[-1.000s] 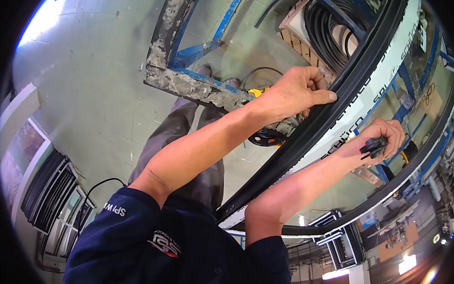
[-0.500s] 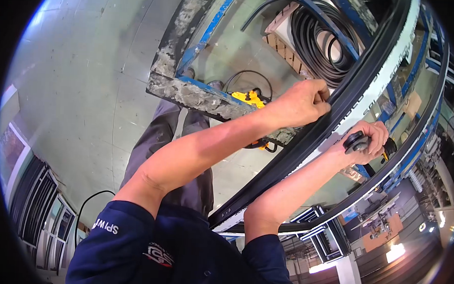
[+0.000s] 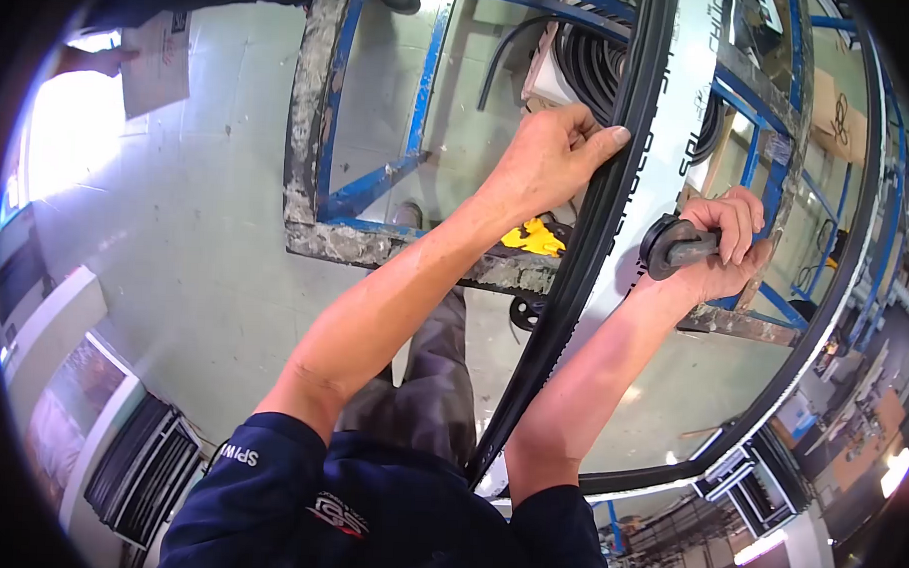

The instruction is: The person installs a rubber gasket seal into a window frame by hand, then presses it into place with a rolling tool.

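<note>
A long frame bar with a black grooved profile (image 3: 586,244) and white lettered film (image 3: 681,102) runs up between my hands. My left hand (image 3: 554,157) is closed in a pinch, thumb tip right at the profile's left edge; I cannot tell what is between the fingers. On the bar's other side, my right hand (image 3: 721,243) wraps round the dark handle of a hand roller (image 3: 664,247). The roller's black wheel overlaps the edge of the white film.
Under the bar stands a blue trestle (image 3: 421,93) with worn, padded edges (image 3: 304,149). A coil of black rubber strip (image 3: 582,68) and a yellow tool (image 3: 536,237) lie beyond my left forearm. At upper left, another person's hand (image 3: 97,61) holds a cardboard piece (image 3: 157,68).
The view has turned, so the bar stands steeper. The roller's wheel now overlaps the white film instead of my right wrist. The other person with the cardboard has come into view.
</note>
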Motion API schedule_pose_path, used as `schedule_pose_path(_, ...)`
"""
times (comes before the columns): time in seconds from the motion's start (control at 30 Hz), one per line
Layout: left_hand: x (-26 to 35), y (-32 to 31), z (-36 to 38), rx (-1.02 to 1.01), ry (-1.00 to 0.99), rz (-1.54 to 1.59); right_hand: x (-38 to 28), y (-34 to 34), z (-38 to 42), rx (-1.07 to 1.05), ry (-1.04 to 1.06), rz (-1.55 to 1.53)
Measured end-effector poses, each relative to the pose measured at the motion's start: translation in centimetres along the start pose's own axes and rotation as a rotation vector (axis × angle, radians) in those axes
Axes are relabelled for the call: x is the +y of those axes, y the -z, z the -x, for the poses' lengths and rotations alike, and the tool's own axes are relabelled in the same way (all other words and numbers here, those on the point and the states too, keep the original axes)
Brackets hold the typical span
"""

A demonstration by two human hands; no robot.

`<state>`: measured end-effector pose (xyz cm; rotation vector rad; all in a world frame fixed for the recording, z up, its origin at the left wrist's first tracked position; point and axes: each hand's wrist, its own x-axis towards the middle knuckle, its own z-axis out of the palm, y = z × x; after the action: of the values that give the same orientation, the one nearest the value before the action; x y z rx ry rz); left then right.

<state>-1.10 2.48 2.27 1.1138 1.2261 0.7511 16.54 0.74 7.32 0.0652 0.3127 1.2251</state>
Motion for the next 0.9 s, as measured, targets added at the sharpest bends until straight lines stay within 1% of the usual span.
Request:
schedule_pose_path(0.03, 0.3, 0.1, -0.6, 0.01, -0.002, -0.052, 0.0, 0.0, 0.0, -0.002, -0.004, -0.007)
schedule_pose_path(0.07, 0.1, 0.2, -1.1, -0.026, -0.007, -0.034, -0.1, 0.0, 0.1, -0.016, -0.006, 0.006)
schedule_pose_path(0.17, 0.5, 1.8, -1.6, -0.255, 0.051, 0.084, -0.5, -0.4, -0.1, 0.036, -0.014, -0.091)
schedule_pose_path(0.3, 2.9, 2.9, -2.5, -0.342, -0.089, -0.395, -0.6, -0.6, -0.2, 0.038, -0.011, -0.079)
schedule_pose_path(0.4, 2.8, 2.5, -2.7, -0.323, -0.308, -0.82, -0.9, 0.0, -0.2, -0.001, -0.027, -0.102)
schedule_pose_path(0.5, 6.8, 2.7, -2.0, -0.521, 0.207, -0.632, -1.0, 0.1, -0.3, 0.024, -0.012, -0.103)
schedule_pose_path(0.6, 2.9, 2.4, -1.3, -0.318, -0.056, -0.516, -1.0, 0.2, -0.3, 0.012, -0.035, -0.099)
schedule_pose_path(0.7, 1.0, 2.2, -0.1, -0.253, 0.041, -0.154, -1.1, -0.1, -0.1, 0.009, -0.032, -0.112)
schedule_pose_path(0.73, 0.6, 1.8, 0.3, -0.247, 0.147, 0.092, -1.2, -0.1, -0.1, 0.007, -0.033, -0.123)
schedule_pose_path(0.83, -0.2, 1.5, 0.7, -0.246, 0.15, 0.282, -1.7, -0.1, 0.1, 0.003, -0.042, -0.13)
schedule_pose_path(0.87, -0.8, 1.8, 0.6, -0.283, 0.148, 0.368, -1.7, -0.1, 0.2, 0.009, -0.043, -0.131)
schedule_pose_path(0.9, -1.1, 1.8, 0.7, -0.287, 0.139, 0.371, -1.7, -0.2, 0.0, 0.002, -0.05, -0.136)
